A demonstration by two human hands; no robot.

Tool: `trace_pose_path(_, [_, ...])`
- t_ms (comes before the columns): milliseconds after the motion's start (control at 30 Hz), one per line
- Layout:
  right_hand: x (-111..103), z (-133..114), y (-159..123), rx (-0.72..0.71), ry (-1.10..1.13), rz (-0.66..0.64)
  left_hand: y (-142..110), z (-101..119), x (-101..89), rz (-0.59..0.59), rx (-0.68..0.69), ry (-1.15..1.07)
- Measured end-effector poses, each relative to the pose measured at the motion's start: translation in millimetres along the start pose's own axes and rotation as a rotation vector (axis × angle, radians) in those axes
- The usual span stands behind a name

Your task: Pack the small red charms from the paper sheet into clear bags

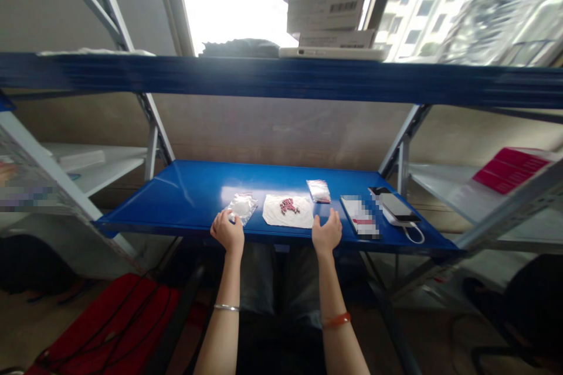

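Note:
My left hand (228,232) rests at the front edge of the blue shelf, at the near edge of a clear plastic bag (243,205). Its fingers are slightly bent and apart from the thumb; the bag shows in the gap, and I cannot tell whether they touch it. My right hand (326,233) is open beside the right edge of a white cloth (273,214), with nothing between thumb and fingers. A small heap of dark red beads or beans (288,206) lies on the cloth. Behind my right hand is a second small plastic bag (318,191) with reddish bits at its edges.
Right of my right hand lies a flat packet or booklet (359,217), partly blurred out. Beyond it, a phone (399,207) sits on a white device with a white cable (414,235). A blue upper shelf beam (264,75) crosses above, with stacked boxes (328,6) on it.

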State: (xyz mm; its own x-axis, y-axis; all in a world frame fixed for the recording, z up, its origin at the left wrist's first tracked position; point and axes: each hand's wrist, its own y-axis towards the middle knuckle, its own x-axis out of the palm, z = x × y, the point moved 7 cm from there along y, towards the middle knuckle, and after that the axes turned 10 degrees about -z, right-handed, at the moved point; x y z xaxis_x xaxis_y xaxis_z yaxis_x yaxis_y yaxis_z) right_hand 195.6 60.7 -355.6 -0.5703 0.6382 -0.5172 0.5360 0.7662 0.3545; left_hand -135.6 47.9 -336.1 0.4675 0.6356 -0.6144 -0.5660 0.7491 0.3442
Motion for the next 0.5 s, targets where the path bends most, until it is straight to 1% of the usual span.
trace_pose_path(133, [-3, 1, 3, 0.054, 0.078, 0.009, 2, -3, -2.1, 0.013, -0.011, -0.001])
trace_pose_path(200, [-5, -2, 5, 0.058, 0.146, 0.006, 4, -5, -3.8, 0.032, -0.01, -0.024])
trace_pose_path(267, [-6, -7, 6, 0.052, 0.222, -0.006, 6, -6, -5.9, 0.051, 0.019, -0.08])
trace_pose_path(400, [-13, -29, 3, 0.015, 0.337, -0.063, 8, -3, -15.7, 0.139, 0.087, -0.291])
trace_pose_path(467, [-15, -45, -2, -0.005, 0.394, -0.132, 8, 0, -21.3, 0.178, 0.074, -0.417])
trace_pose_path(500, [-15, -53, -5, -0.019, 0.431, -0.188, 8, 1, -23.2, 0.183, 0.058, -0.472])
